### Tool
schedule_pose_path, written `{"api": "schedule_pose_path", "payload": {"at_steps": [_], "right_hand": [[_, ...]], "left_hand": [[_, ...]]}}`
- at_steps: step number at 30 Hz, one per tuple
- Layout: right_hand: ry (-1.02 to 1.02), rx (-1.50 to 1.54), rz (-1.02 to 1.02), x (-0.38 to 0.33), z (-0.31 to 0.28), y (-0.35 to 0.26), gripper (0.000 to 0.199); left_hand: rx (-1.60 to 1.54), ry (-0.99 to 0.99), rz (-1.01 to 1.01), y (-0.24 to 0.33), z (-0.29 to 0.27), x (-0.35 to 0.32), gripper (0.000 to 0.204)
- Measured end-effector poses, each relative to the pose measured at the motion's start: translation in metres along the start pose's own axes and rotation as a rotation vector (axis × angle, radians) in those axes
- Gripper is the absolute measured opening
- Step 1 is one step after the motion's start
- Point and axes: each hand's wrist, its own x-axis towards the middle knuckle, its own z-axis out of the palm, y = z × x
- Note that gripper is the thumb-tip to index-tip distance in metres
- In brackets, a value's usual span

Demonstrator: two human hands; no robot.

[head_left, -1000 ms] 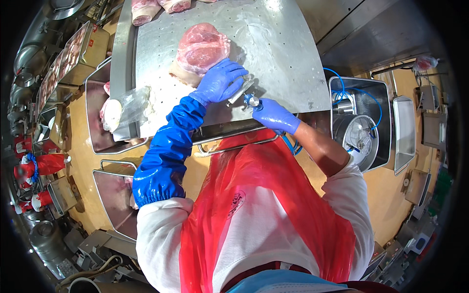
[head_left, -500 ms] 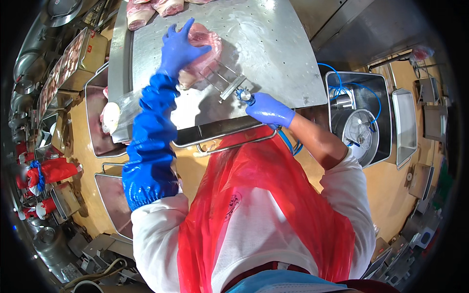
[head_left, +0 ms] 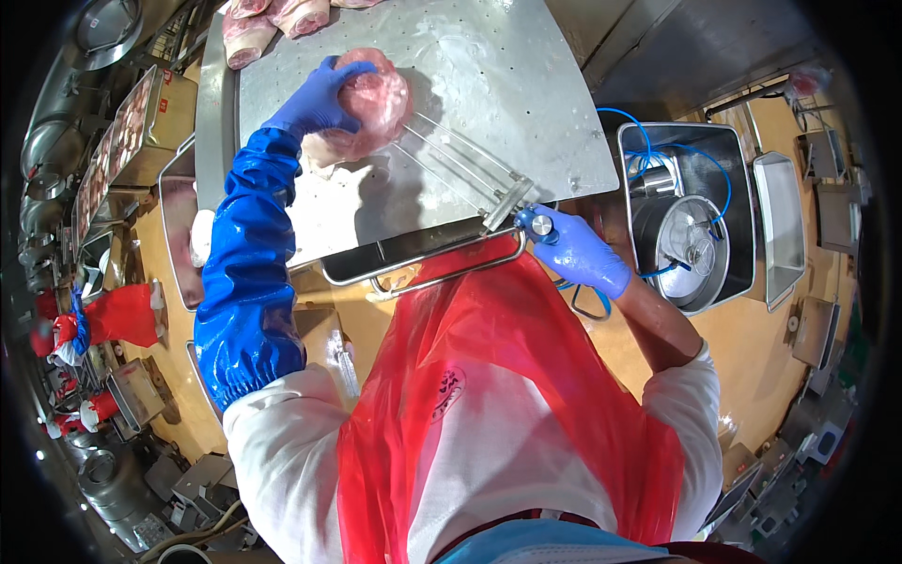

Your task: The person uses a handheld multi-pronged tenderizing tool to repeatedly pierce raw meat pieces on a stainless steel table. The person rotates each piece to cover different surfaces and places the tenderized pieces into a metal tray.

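The right hand [head_left: 575,252] is gripping the injector [head_left: 508,204], whose needles are pointing toward the meat [head_left: 378,101]. On the table [head_left: 507,94], the left hand [head_left: 315,99] is grasping the meat's left side. Beyond, more cuts [head_left: 247,39] are lying.

A rounded, raw pink cut of meat [head_left: 383,100] lies at 11 o'clock, and from its 4 o'clock a blue-handled steel injector [head_left: 508,204] points long parallel needles [head_left: 455,161] at its edge.

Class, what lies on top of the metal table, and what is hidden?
A raw meat piece with the left hand on it, and more meat pieces at the far left. The part of the metal table beneath them is covered.
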Motion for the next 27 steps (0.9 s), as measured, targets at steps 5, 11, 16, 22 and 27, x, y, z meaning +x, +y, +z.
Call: {"api": "schedule_pose_path", "payload": {"at_steps": [5, 11, 16, 22, 27], "right_hand": [[-0.1, -0.022, 0.147, 0.044, -0.01, -0.042, 0.026], [-0.157, 0.001, -0.035, 0.133, 0.018, -0.05, 0.026], [-0.355, 0.104, 0.32, 0.134, 0.007, -0.025, 0.016], [-0.204, 0.107, 0.322, 0.113, 0.023, -0.035, 0.018], [-0.181, 0.137, 0.38, 0.111, 0.022, -0.037, 0.016]], "left_hand": [[0.074, 0.008, 0.072, 0.003, 0.005, 0.0, 0.099], [0.079, 0.024, 0.067, 0.004, 0.003, -0.001, 0.099], [0.2, 0.515, 0.322, 0.073, 0.049, -0.016, 0.072], [-0.126, 0.317, 0.364, 0.1, 0.119, -0.018, 0.033], [-0.142, 0.363, 0.359, 0.101, 0.119, -0.02, 0.033]]}}
